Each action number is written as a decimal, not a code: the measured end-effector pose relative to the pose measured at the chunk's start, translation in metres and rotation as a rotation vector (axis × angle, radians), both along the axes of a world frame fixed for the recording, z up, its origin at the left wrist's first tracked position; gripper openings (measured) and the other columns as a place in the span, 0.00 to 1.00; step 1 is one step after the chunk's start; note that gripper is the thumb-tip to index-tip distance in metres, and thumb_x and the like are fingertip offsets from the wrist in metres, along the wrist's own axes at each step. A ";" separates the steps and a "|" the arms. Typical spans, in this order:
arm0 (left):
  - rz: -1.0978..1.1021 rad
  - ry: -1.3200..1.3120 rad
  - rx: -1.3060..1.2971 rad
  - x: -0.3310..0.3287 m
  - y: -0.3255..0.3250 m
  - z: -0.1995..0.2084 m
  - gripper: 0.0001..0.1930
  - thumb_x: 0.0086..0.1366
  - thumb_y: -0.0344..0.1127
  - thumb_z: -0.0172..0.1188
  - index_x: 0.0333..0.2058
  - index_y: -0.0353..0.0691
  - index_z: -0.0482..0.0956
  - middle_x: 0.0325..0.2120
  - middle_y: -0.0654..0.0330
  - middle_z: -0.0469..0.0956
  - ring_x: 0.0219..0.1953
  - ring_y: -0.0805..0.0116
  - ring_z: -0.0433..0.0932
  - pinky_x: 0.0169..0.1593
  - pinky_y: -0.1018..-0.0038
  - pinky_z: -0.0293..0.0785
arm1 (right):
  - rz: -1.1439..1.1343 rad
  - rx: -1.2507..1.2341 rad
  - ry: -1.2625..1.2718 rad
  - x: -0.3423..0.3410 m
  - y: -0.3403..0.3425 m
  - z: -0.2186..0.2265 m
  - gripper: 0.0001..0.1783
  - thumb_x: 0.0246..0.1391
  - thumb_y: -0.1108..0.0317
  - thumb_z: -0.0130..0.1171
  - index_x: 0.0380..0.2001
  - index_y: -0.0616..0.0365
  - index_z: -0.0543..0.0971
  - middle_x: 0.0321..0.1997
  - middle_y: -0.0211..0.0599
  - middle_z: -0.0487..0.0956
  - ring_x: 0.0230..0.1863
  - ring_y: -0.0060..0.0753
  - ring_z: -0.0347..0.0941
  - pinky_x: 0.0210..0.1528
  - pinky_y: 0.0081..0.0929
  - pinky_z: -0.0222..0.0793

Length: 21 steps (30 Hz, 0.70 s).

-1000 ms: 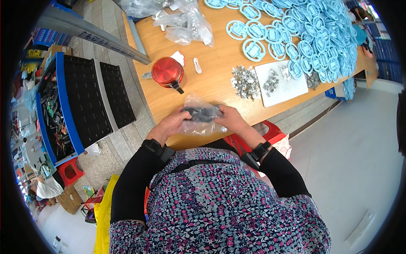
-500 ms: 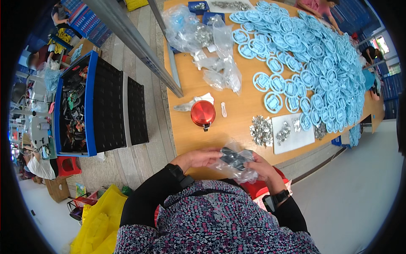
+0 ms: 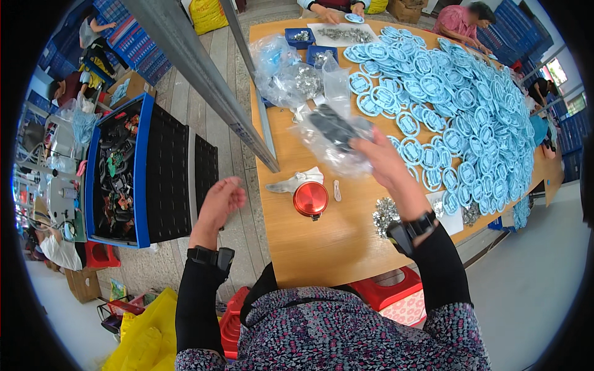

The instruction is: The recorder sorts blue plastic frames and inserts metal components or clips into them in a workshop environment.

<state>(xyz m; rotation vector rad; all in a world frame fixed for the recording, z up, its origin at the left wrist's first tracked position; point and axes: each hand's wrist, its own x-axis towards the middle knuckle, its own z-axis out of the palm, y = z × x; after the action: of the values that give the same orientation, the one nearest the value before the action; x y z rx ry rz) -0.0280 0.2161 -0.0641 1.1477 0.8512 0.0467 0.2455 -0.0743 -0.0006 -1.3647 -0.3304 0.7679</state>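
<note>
Right hand (image 3: 387, 162) fingers pinching a soft, crinkly clear bag of dark parts (image 3: 334, 133) aloft over the table (image 3: 322, 247); likely slippery, best gripped at its gathered edge; left hand (image 3: 219, 201) empty, loosely curled.

A clear plastic bag (image 3: 337, 139) with dark parts inside was held up over the wooden table, gripped by the right hand (image 3: 385, 162). Beyond it, at the table's left edge, lay a heap of clear plastic bags (image 3: 286, 73), crumpled, some holding small shiny metal pieces, with two small blue boxes (image 3: 312, 46) just behind them. On the floor to the left stood a blue-rimmed crate (image 3: 117, 170) of dark mixed parts, and a yellow sack (image 3: 207, 13) sat at the far top of the view.
</note>
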 end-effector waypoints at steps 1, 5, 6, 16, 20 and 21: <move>-0.008 -0.001 0.006 0.011 0.007 0.005 0.13 0.71 0.41 0.56 0.47 0.39 0.75 0.34 0.58 0.79 0.34 0.71 0.79 0.41 0.74 0.79 | 0.035 -0.001 0.007 0.007 0.022 -0.015 0.30 0.54 0.70 0.61 0.60 0.63 0.68 0.49 0.36 0.78 0.45 0.29 0.74 0.47 0.32 0.70; 0.007 -0.167 -0.046 0.068 0.024 0.011 0.15 0.73 0.42 0.52 0.50 0.40 0.74 0.38 0.57 0.79 0.39 0.69 0.79 0.45 0.70 0.77 | -0.003 -0.139 -0.097 0.027 0.093 -0.086 0.33 0.51 0.66 0.63 0.59 0.66 0.68 0.50 0.44 0.78 0.47 0.36 0.75 0.50 0.35 0.69; -0.011 -0.196 -0.072 0.081 0.027 0.008 0.16 0.75 0.43 0.48 0.51 0.39 0.73 0.40 0.56 0.79 0.43 0.66 0.79 0.48 0.67 0.77 | -0.030 -0.251 -0.140 0.029 0.106 -0.101 0.34 0.50 0.63 0.64 0.58 0.68 0.68 0.51 0.48 0.78 0.48 0.41 0.75 0.52 0.35 0.69; -0.361 -0.194 -0.177 0.152 0.048 -0.052 0.30 0.76 0.56 0.38 0.61 0.36 0.69 0.55 0.51 0.75 0.56 0.61 0.73 0.62 0.64 0.67 | 0.186 -0.684 -0.329 0.004 0.147 -0.121 0.37 0.55 0.50 0.61 0.55 0.72 0.67 0.55 0.66 0.74 0.58 0.61 0.72 0.58 0.44 0.67; -0.496 -0.064 -0.173 0.161 0.049 -0.075 0.34 0.74 0.60 0.39 0.63 0.35 0.66 0.61 0.54 0.70 0.63 0.63 0.66 0.66 0.64 0.60 | 0.512 -0.889 -0.480 0.016 0.124 -0.110 0.34 0.57 0.50 0.59 0.53 0.71 0.69 0.53 0.67 0.75 0.57 0.60 0.73 0.57 0.46 0.68; -0.519 -0.021 -0.187 0.166 0.049 -0.074 0.35 0.74 0.60 0.41 0.64 0.35 0.66 0.63 0.55 0.69 0.65 0.63 0.64 0.68 0.64 0.58 | 0.571 -0.886 -0.549 0.023 0.116 -0.109 0.31 0.57 0.51 0.58 0.51 0.69 0.71 0.51 0.65 0.76 0.55 0.59 0.74 0.56 0.47 0.69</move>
<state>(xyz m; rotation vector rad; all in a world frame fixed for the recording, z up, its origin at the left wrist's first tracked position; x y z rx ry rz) 0.1381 0.2654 -0.1380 1.1570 0.5068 -0.4384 0.2684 0.0414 -0.1100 -2.3789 -0.9100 1.0568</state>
